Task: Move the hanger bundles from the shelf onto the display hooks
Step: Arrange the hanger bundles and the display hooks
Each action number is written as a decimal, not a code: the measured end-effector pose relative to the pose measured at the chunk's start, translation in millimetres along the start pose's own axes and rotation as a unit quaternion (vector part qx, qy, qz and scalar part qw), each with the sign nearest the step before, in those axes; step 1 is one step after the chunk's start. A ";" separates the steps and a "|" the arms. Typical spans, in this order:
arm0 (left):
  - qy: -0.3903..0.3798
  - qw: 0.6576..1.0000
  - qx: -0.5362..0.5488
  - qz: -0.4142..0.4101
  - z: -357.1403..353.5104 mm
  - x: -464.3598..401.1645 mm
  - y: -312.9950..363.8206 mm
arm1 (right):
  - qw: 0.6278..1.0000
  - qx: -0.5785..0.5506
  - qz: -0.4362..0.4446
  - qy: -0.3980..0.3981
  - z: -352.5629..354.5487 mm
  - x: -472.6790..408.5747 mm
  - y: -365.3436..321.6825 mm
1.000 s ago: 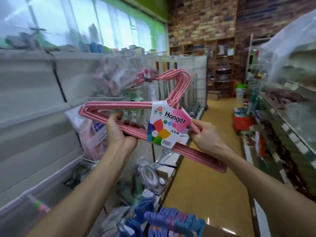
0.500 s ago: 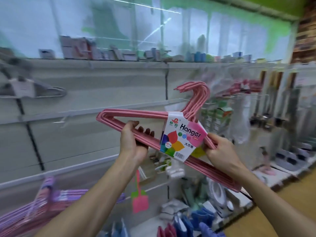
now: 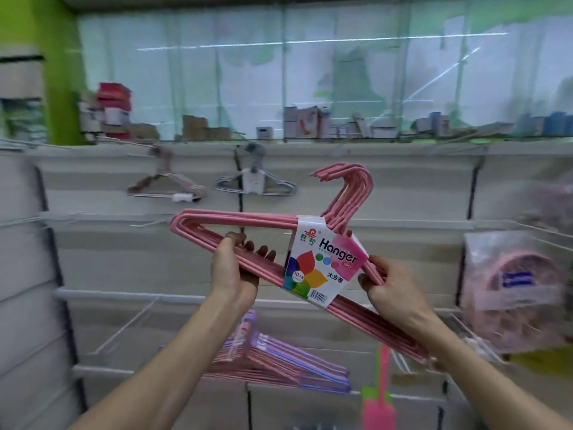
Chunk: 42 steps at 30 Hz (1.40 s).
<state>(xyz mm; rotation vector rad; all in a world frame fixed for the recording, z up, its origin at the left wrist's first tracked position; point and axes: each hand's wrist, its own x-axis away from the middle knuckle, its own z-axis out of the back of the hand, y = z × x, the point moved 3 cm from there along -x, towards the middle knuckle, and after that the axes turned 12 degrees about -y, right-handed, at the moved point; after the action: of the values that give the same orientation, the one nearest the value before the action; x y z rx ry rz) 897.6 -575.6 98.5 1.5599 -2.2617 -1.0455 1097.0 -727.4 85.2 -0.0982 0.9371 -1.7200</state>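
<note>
Both hands, left [image 3: 231, 271] and right [image 3: 387, 290], grasp a tilted pink coated-wire hanger bundle [image 3: 235, 220] with a white "Hanger" paper sleeve, its hooks pointing to 11 o'clock.

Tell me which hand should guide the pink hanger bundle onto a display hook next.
Right, probably. The right hand grips the pink hanger bundle just beside the label, nearest its hook ends; the left hand grips the lower bar farther away, better for steadying.

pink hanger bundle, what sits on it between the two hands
In the head view, the paper "Hanger" label wraps the pink hanger bundle between the left hand and right hand.
</note>
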 end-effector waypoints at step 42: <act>0.109 0.958 -0.142 -0.222 456.9 -129.2 532.9 | 0.954 -0.119 0.249 -0.116 -522.3 -288.3 -467.4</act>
<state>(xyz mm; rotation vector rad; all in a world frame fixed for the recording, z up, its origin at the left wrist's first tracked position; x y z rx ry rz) 318.3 -160.7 139.0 1.9832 -1.5707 -1.1682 579.7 -175.6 131.3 -0.1992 0.8978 -1.1015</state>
